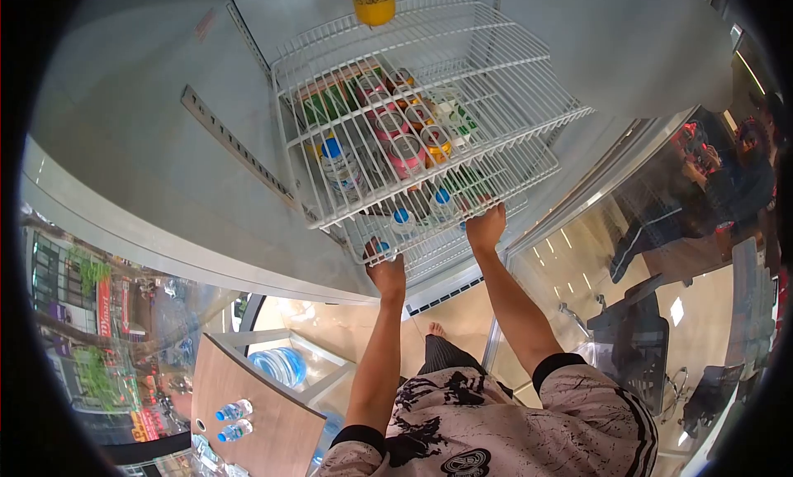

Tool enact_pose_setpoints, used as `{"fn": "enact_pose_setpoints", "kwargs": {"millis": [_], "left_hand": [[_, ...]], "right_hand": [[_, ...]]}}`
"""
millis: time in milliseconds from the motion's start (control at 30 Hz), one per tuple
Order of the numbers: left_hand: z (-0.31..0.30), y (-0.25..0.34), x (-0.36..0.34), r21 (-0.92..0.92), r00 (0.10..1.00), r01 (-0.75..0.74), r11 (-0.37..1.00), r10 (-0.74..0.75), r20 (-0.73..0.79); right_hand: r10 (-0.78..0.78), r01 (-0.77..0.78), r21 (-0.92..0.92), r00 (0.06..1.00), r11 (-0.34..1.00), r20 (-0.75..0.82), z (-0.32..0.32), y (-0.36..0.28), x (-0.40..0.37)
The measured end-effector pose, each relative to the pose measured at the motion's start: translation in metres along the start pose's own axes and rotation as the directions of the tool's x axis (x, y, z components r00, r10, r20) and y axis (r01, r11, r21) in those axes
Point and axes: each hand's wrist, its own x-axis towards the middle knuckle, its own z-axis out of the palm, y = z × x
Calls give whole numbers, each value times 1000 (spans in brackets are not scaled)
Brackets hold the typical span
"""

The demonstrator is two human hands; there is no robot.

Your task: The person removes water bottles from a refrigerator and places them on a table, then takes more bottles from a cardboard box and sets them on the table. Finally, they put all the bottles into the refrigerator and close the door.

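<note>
I look down into an open fridge with white wire shelves (496,89). My left hand (385,270) is closed around a small bottle with a blue cap at the front of the lowest shelf. My right hand (486,227) reaches to the shelf edge beside it, fingers curled on the wire or on a bottle there; which one I cannot tell. Two more blue-capped bottles (402,217) stand between my hands. Several cans (406,151) and a larger bottle (339,165) sit on the shelf above.
A yellow bottle (373,4) stands on the top shelf. The glass fridge door (661,254) hangs open at the right. A wooden table (248,411) at lower left carries two small bottles (234,421). A large water jug (279,365) lies under it.
</note>
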Motion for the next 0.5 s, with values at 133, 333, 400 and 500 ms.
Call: {"fn": "enact_pose_setpoints", "kwargs": {"millis": [133,333,400,500], "left_hand": [[12,-3,16,-60,996,-51,997,47,-75],[39,-26,28,-50,903,-304,951,271,-332],[39,-30,30,-39,921,-279,960,256,-296],[43,-34,35,-161,983,-97,982,70,-167]], "right_hand": [[-43,44,-128,999,991,18,6,0,10],[-64,31,88,913,996,402,53,79,4],[-180,127,151,888,980,422,22,58,11],[165,-116,-125,833,985,528,-20,16,7]]}}
